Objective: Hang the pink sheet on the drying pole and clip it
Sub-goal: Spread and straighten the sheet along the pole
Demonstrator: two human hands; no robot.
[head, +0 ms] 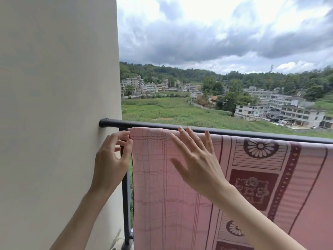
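Note:
The pink sheet point(162, 186), with dark red squares and flower patterns, hangs draped over the dark drying pole point(115, 123), which runs from the wall to the right edge of view. My left hand point(110, 159) pinches the sheet's upper left edge with curled fingertips, just below the pole. My right hand point(196, 159) lies with straight, spread fingers on the front of the sheet, fingertips near the pole. No clip is in view.
A cream wall point(57, 105) fills the left side, with the pole fixed into it. A dark upright railing post point(126, 204) stands between the wall and the sheet. Beyond the pole lie fields, houses and hills far below.

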